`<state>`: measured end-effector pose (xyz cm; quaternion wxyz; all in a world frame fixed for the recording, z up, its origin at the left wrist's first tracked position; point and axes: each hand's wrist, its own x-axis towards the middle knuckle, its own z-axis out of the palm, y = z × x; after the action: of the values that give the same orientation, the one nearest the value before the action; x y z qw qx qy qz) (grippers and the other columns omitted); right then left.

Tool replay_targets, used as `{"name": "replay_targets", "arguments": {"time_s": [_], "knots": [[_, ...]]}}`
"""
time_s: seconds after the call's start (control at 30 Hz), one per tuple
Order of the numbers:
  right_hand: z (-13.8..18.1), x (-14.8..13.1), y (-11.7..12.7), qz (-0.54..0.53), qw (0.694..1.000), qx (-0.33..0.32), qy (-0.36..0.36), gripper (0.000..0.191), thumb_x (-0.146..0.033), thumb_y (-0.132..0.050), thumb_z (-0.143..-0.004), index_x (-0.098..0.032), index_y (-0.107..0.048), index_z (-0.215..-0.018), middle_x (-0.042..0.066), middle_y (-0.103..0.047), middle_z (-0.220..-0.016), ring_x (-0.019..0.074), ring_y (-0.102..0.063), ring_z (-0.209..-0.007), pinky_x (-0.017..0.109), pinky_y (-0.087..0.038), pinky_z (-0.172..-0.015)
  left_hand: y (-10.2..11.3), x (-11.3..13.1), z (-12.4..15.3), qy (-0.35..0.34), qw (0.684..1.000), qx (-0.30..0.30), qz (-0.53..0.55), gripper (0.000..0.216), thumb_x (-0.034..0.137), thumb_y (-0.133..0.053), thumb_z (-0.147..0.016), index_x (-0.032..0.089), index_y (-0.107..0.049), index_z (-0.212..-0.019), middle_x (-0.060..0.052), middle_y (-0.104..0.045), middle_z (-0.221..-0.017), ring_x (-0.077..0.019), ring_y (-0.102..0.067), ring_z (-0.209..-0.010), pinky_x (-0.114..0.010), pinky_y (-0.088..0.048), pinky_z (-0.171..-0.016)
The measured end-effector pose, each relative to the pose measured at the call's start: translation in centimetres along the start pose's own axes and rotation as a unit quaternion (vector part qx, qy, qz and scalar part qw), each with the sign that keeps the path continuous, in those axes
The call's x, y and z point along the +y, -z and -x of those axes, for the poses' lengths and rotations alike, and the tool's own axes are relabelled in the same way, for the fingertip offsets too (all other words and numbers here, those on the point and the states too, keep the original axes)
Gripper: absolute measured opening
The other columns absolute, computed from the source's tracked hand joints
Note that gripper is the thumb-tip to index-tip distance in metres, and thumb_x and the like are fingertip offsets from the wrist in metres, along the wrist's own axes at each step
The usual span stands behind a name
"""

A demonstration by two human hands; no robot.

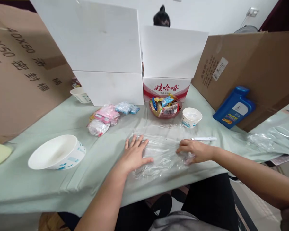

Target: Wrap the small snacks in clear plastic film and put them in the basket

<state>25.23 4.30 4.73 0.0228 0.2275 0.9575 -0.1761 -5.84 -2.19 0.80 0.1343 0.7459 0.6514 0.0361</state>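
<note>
A clear plastic bag [162, 150] lies flat on the pale green tablecloth [103, 147] near the front edge. My left hand [135, 154] rests flat on the bag's left end, fingers stretched out. My right hand [195, 150] presses the bag's right end with its fingers curled down and pinched on the plastic. A white pen-like stick [203, 139] lies just beyond my right hand.
A large white paper bowl [56, 152] at left, a small paper cup [191, 117], a reddish bowl of wrapped snacks [165, 107], pink and blue packets [108, 115], a blue jug [233, 107]. White boxes and brown cardboard walls surround the table; a person's head shows behind.
</note>
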Motion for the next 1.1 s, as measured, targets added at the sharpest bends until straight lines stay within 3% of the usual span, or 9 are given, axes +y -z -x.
{"name": "replay_targets", "arguments": {"time_s": [0.2, 0.3, 0.4, 0.47, 0.6, 0.67, 0.8, 0.93, 1.1], "knots": [[3.9, -0.1, -3.7, 0.028, 0.991, 0.132, -0.012, 0.043, -0.044, -0.056, -0.091, -0.020, -0.059, -0.128, 0.015, -0.058, -0.123, 0.0268, -0.054, -0.111, 0.048, -0.043, -0.098, 1.9, -1.8, 1.5, -0.045, 0.984, 0.126, 0.120, 0.041, 0.048, -0.067, -0.078, 0.023, -0.067, -0.112, -0.010, -0.053, -0.136, -0.0309, -0.042, -0.131, -0.049, -0.027, -0.113], [4.2, -0.9, -4.5, 0.008, 0.980, 0.196, -0.033, 0.029, -0.035, -0.049, -0.096, -0.023, -0.065, -0.116, 0.013, -0.062, -0.120, 0.0258, -0.054, -0.114, 0.048, -0.044, -0.098, 3.0, -1.0, 2.7, -0.169, 0.964, -0.016, 0.203, 0.035, 0.050, -0.073, -0.072, 0.025, -0.071, -0.097, -0.005, -0.059, -0.116, -0.0247, -0.053, -0.114, -0.039, -0.041, -0.102], [4.2, -1.3, -4.3, -0.066, 0.976, 0.207, -0.020, 0.026, -0.030, -0.042, -0.098, -0.022, -0.066, -0.103, 0.011, -0.067, -0.105, 0.0232, -0.058, -0.108, 0.044, -0.047, -0.095, 3.0, 0.1, 3.4, -0.217, 0.950, -0.143, 0.174, 0.062, 0.046, -0.083, -0.056, 0.029, -0.065, -0.113, -0.005, -0.056, -0.122, -0.0284, -0.048, -0.120, -0.042, -0.041, -0.103], [4.2, -1.3, -3.6, -0.123, 0.974, 0.192, -0.009, 0.028, -0.029, -0.037, -0.099, -0.020, -0.064, -0.097, 0.011, -0.067, -0.101, 0.0217, -0.061, -0.103, 0.041, -0.050, -0.091, 2.5, 0.7, 3.6, -0.194, 0.964, -0.119, 0.140, 0.065, 0.037, -0.083, -0.056, 0.028, -0.062, -0.116, -0.006, -0.052, -0.129, -0.0303, -0.042, -0.126, -0.044, -0.038, -0.106], [3.1, -0.4, -2.0, -0.159, 0.974, 0.160, -0.008, 0.028, -0.032, -0.039, -0.098, -0.019, -0.062, -0.087, 0.015, -0.056, -0.131, 0.0230, -0.056, -0.116, 0.041, -0.048, -0.095, 2.1, 1.0, 3.7, -0.180, 0.975, -0.064, 0.117, 0.014, 0.017, -0.060, -0.075, 0.024, -0.063, -0.088, -0.004, -0.055, -0.129, -0.0267, -0.040, -0.130, -0.041, -0.039, -0.106], [2.0, 0.2, -1.4, -0.166, 0.974, 0.154, -0.033, 0.027, -0.033, -0.043, -0.096, -0.020, -0.062, -0.083, 0.014, -0.054, -0.134, 0.0260, -0.050, -0.127, 0.042, -0.047, -0.098, 2.8, 0.9, 3.7, -0.175, 0.971, -0.067, 0.151, 0.013, 0.015, -0.050, -0.080, 0.023, -0.060, -0.079, -0.003, -0.058, -0.125, -0.0241, -0.047, -0.125, -0.039, -0.042, -0.102], [-0.1, 1.3, -0.8, -0.158, 0.961, 0.179, -0.142, 0.027, -0.025, -0.046, -0.092, -0.022, -0.057, -0.068, 0.011, -0.069, -0.088, 0.0280, -0.042, -0.136, 0.041, -0.047, -0.096, 4.3, 0.9, 3.9, -0.101, 0.950, -0.128, 0.267, 0.012, 0.025, -0.048, -0.083, 0.021, -0.056, -0.077, -0.005, -0.066, -0.111, -0.0183, -0.064, -0.092, -0.030, -0.052, -0.078], [-0.5, 1.7, -0.5, -0.175, 0.943, 0.180, -0.217, 0.016, -0.024, -0.052, -0.085, -0.023, -0.055, -0.069, 0.006, -0.069, -0.088, 0.0243, -0.067, -0.094, 0.034, -0.053, -0.073, 5.0, 1.0, 3.2, -0.036, 0.936, -0.181, 0.301, 0.012, 0.031, -0.049, -0.085, 0.021, -0.055, -0.081, 0.000, -0.067, -0.079, -0.0151, -0.063, -0.068, -0.024, -0.046, -0.060], [-1.0, 2.4, -1.0, -0.258, 0.897, 0.249, -0.261, 0.020, -0.033, -0.056, -0.082, -0.022, -0.056, -0.099, 0.000, -0.067, -0.073, 0.0161, -0.062, -0.059, 0.029, -0.049, -0.059, 5.9, 0.4, 0.6, 0.025, 0.944, -0.102, 0.313, 0.015, 0.036, -0.047, -0.086, 0.022, -0.052, -0.084, 0.004, -0.058, -0.068, -0.0134, -0.060, -0.058, -0.024, -0.045, -0.058]]}}
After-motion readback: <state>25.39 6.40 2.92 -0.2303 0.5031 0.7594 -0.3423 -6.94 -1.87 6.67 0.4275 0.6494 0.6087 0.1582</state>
